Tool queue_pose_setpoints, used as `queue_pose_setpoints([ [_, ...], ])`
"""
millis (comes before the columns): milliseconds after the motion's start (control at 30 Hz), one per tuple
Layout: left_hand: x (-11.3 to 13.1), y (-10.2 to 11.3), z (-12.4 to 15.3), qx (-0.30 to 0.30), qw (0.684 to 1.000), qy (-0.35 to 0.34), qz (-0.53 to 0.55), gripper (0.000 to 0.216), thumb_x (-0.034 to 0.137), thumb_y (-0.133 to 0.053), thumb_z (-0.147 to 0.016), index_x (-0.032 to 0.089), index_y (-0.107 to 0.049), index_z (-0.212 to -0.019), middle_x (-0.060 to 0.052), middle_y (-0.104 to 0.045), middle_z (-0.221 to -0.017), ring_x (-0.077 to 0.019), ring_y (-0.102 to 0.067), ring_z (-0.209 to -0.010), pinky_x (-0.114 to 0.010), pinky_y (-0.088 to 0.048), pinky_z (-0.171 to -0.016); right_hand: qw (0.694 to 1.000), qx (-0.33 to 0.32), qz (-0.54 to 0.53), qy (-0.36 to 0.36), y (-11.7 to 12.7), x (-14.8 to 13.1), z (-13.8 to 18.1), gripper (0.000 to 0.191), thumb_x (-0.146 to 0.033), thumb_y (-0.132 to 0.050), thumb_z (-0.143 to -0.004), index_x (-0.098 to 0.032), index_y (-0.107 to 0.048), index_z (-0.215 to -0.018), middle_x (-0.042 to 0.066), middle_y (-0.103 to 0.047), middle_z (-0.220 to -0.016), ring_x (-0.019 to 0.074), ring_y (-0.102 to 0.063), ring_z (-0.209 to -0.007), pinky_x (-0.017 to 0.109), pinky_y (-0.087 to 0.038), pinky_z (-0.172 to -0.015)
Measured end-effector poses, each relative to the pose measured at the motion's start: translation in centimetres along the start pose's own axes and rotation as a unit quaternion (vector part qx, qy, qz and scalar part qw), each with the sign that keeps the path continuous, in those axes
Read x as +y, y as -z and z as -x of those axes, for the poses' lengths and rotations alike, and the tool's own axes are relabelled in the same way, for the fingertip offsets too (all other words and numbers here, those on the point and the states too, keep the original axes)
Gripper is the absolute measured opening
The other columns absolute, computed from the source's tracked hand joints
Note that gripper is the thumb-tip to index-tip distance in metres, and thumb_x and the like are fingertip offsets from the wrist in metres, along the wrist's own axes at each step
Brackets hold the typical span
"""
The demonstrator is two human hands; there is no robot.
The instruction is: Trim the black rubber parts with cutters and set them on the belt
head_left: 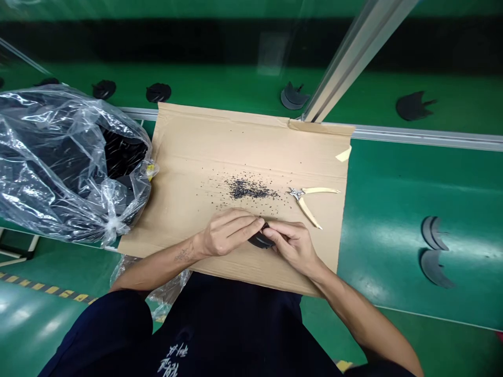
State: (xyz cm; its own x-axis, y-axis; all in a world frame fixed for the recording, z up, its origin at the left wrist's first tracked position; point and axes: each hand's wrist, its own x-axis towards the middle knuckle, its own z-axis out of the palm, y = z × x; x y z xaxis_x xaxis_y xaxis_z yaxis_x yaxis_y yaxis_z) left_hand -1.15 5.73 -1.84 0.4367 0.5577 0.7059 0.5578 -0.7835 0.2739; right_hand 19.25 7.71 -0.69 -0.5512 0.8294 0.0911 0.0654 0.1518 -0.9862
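Between my two hands is a small black curved plastic part (261, 240), just above the cardboard near its front edge. My left hand (231, 230) is closed, its fingertips pinching the part's upper left side. From the other side my right hand (293, 243) grips it with thumb and forefinger. My fingers cover much of the part. Right beyond my hands lies a scatter of tiny black plastic bits (251, 189). A pair of nippers (304, 196) with cream handles rests spread apart to the right of the bits, touched by neither hand.
A cardboard sheet (188, 141) covers the middle of the green table (385, 209). At left stands a large clear plastic bag (70, 173) full of black parts. Dark curved parts (434, 233) lie at right, with several more along the back beyond a metal post (346, 68).
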Motion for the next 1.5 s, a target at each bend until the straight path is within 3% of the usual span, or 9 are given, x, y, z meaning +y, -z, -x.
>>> queue_pose_setpoints([
  [233,0.5,0.2,0.1,-0.003,1.0,-0.018,-0.013,0.021,0.013,-0.056,-0.098,0.011,-0.065,-0.117,-0.011,-0.08,-0.094,-0.0205,-0.077,-0.091,-0.035,-0.068,-0.082,0.995,0.014,0.064,0.073,-0.2,0.8,0.6,0.029,-0.028,-0.057,-0.101,-0.018,-0.059,-0.073,-0.002,-0.052,-0.062,0.0099,-0.045,-0.055,0.024,-0.04,-0.056],
  [400,0.8,0.6,0.0,-0.015,0.998,-0.046,-0.047,0.015,0.011,-0.059,-0.096,0.008,-0.067,-0.109,-0.012,-0.08,-0.094,-0.0207,-0.077,-0.088,-0.034,-0.068,-0.081,0.997,0.011,0.06,0.05,-0.5,0.4,0.8,0.038,-0.028,-0.054,-0.102,-0.018,-0.053,-0.066,-0.004,-0.045,-0.058,0.0085,-0.039,-0.052,0.024,-0.037,-0.053],
  [533,0.6,0.9,0.0,-0.018,0.998,-0.044,-0.04,0.019,0.015,-0.058,-0.098,0.012,-0.066,-0.115,-0.01,-0.08,-0.099,-0.0197,-0.077,-0.093,-0.034,-0.067,-0.087,0.999,0.009,0.025,0.031,-0.4,-0.2,0.7,0.038,-0.032,-0.054,-0.103,-0.019,-0.053,-0.067,-0.004,-0.045,-0.059,0.0088,-0.041,-0.054,0.023,-0.039,-0.054],
  [733,-0.4,0.5,-0.3,-0.01,1.0,0.004,-0.02,0.028,0.014,-0.064,-0.095,0.015,-0.063,-0.123,-0.008,-0.079,-0.097,-0.0183,-0.077,-0.092,-0.034,-0.066,-0.087,0.998,-0.043,0.045,0.026,0.7,-0.4,0.2,0.02,-0.031,-0.051,-0.103,-0.019,-0.067,-0.107,0.004,-0.07,-0.09,0.0145,-0.063,-0.074,0.025,-0.052,-0.067],
  [933,-0.6,0.0,-0.3,-0.007,0.999,0.007,-0.031,0.034,0.01,-0.066,-0.092,0.014,-0.062,-0.126,-0.008,-0.079,-0.094,-0.0183,-0.076,-0.088,-0.032,-0.065,-0.085,0.988,-0.039,0.137,0.063,0.7,0.0,0.3,0.038,-0.021,-0.04,-0.104,-0.023,-0.056,-0.139,0.01,-0.073,-0.121,0.021,-0.071,-0.106,0.037,-0.059,-0.091],
  [1067,-0.4,-0.1,-0.3,-0.015,0.999,0.022,-0.035,0.039,0.009,-0.064,-0.093,0.014,-0.06,-0.131,-0.007,-0.078,-0.09,-0.0175,-0.076,-0.085,-0.031,-0.064,-0.082,0.979,-0.066,0.176,0.073,0.7,0.6,0.4,0.043,-0.021,-0.036,-0.105,-0.023,-0.05,-0.146,0.01,-0.071,-0.128,0.0227,-0.069,-0.119,0.041,-0.061,-0.096],
  [1367,-0.3,-0.6,0.1,-0.021,0.998,0.05,0.011,0.032,0.013,-0.061,-0.096,0.015,-0.063,-0.127,-0.009,-0.078,-0.093,-0.0181,-0.075,-0.087,-0.031,-0.063,-0.08,0.957,-0.019,0.247,0.15,0.4,2.0,0.6,0.043,-0.018,-0.041,-0.102,-0.019,-0.048,-0.145,0.011,-0.072,-0.126,0.0217,-0.073,-0.11,0.038,-0.063,-0.092],
  [1500,-0.4,-0.7,0.1,-0.016,0.998,0.059,0.016,0.03,0.015,-0.061,-0.096,0.016,-0.063,-0.126,-0.008,-0.078,-0.093,-0.0177,-0.075,-0.085,-0.032,-0.063,-0.08,0.954,-0.011,0.262,0.145,0.3,2.0,0.7,0.042,-0.018,-0.038,-0.102,-0.017,-0.048,-0.144,0.013,-0.074,-0.119,0.0221,-0.075,-0.098,0.037,-0.064,-0.084],
])
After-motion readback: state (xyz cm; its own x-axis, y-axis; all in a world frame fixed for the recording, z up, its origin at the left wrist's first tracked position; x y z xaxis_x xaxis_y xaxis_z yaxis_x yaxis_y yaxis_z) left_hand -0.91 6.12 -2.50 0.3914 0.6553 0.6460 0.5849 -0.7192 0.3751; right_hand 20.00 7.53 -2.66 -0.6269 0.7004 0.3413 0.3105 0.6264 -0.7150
